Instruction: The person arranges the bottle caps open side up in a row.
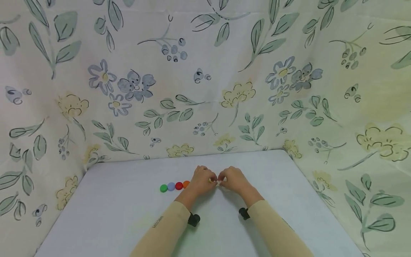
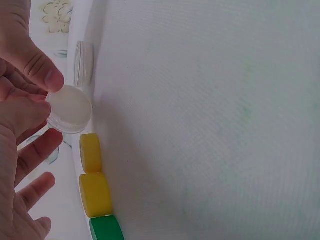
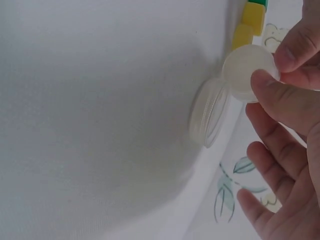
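Note:
Between the fingertips of both hands, a whitish, see-through round lid [image 2: 72,111] with a ridged rim stands tilted above the table. My left hand [image 1: 203,180] pinches its edge from one side, and my right hand [image 1: 234,179] grips the opposite edge, its thumb over the lid face in the right wrist view. The other right fingers are spread apart. A second clear, shallow round lid [image 3: 209,114] stands on the table just right of the held one. On the left side, two yellow caps [image 2: 95,195] and a green cap [image 2: 106,228] line up, hidden by my left hand in the head view.
Further left, the row shows another green cap [image 1: 163,188], a light blue cap [image 1: 171,186], a red cap [image 1: 179,185] and an orange cap [image 1: 186,184]. The white-covered table [image 1: 112,214] ends at a floral cloth [image 1: 205,89] behind. A black camera [image 1: 194,219] sits at each wrist.

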A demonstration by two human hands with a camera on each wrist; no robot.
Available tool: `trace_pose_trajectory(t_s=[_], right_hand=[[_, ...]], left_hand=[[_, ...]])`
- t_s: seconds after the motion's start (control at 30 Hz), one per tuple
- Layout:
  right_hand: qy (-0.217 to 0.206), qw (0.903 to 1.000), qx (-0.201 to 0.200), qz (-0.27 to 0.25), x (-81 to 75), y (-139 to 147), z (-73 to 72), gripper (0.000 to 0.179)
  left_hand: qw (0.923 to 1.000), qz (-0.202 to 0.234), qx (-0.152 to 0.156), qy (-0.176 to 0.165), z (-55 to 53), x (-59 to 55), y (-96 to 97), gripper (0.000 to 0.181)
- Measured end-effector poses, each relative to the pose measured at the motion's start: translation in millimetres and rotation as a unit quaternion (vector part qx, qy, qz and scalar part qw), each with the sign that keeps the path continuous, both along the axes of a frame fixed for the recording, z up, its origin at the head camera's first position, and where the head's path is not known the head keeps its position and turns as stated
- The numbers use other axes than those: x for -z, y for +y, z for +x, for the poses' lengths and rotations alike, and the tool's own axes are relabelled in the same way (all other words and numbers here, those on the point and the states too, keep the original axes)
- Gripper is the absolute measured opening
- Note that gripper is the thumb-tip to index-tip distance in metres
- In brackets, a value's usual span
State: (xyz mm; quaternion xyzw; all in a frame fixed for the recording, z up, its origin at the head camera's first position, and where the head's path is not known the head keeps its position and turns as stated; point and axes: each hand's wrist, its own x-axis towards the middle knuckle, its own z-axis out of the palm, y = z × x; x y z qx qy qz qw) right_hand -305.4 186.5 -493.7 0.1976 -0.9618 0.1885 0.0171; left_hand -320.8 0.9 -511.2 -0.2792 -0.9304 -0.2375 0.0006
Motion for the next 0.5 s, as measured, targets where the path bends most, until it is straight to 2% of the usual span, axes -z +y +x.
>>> trace_pose_trajectory(t_s=[0.23,0.5], right_hand=[[-0.056,0.9984,-0.007,0.000,5.6,1.4,-0.7,0.016],[-0.063,0.9973,0.015,0.034,13.4,0.0,-0.1,0.044]], left_hand=[[0.9989,-0.024,0.019,-0.035,1.3,1.3,-3.7,0.005],[0.9985,-0.045,0.009,-0.029,-2.4,10.5,-2.5,0.029]])
